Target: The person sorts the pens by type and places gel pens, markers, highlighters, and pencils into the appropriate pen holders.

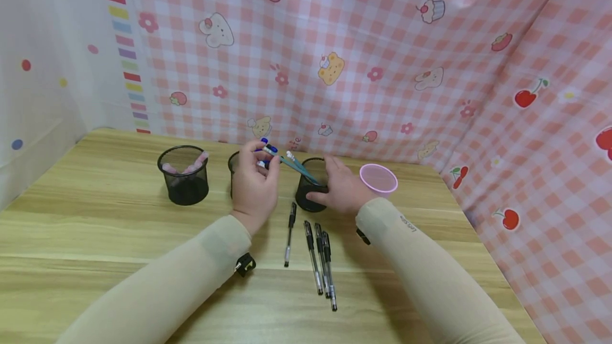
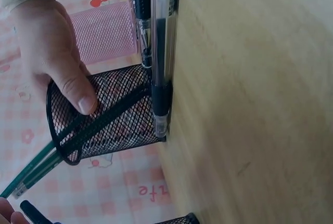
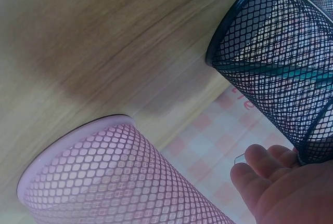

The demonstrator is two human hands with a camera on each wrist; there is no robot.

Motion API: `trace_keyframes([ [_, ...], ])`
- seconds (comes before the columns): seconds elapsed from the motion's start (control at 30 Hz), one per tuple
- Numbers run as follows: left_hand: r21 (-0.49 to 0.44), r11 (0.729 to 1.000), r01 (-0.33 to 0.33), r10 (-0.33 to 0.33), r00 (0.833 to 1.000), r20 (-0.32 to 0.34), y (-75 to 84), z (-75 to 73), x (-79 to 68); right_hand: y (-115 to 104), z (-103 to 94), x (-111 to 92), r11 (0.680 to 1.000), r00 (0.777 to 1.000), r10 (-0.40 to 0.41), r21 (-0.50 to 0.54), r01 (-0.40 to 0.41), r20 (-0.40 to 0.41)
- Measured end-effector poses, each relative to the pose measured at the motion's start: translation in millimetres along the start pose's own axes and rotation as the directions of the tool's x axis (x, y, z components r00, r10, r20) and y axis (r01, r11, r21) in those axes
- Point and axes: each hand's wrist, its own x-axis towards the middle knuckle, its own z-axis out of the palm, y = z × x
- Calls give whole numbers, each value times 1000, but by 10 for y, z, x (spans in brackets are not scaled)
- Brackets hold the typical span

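My left hand [image 1: 255, 187] pinches the upper end of a teal pencil [image 1: 289, 162] between thumb and fingers. That pencil slants down into a black mesh pen cup [image 1: 306, 198], where a second teal stick [image 2: 39, 174] with a pale tip leans beside it. Both show through the mesh in the left wrist view. My right hand [image 1: 341, 187] holds this cup near its rim, thumb across the front, fingers round the far side [image 3: 270, 169]. Partly hidden behind my left hand, another black mesh cup [image 1: 232, 163] has blue-capped pens [image 1: 264, 142] in it.
Several black gel pens [image 1: 320, 259] lie on the wooden table [image 1: 143, 248] in front of the cups. Far left, a black mesh cup [image 1: 187, 190] contains pink pens [image 1: 195, 166]. A pink mesh cup [image 1: 382, 180] stands right of my right hand. A checked cloth [image 1: 306, 31] hangs behind.
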Motion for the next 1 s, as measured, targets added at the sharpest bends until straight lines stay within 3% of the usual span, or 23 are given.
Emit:
trace_keyframes([
  [0.4, 101, 995, 10, -14, 999, 41, 4, 40, -52, -12, -8, -8, 1000, 1000, 10, 9, -10, 6],
  [0.63, 140, 989, 55, -71, 991, 110, 18, 25, -78, -16, -9, -10, 1000, 1000, 18, 9, -18, 12],
  [1.0, 179, 983, 47, -84, 976, 203, 37, -68, -124, -19, -13, -4, 999, 999, 33, 22, -33, 16],
])
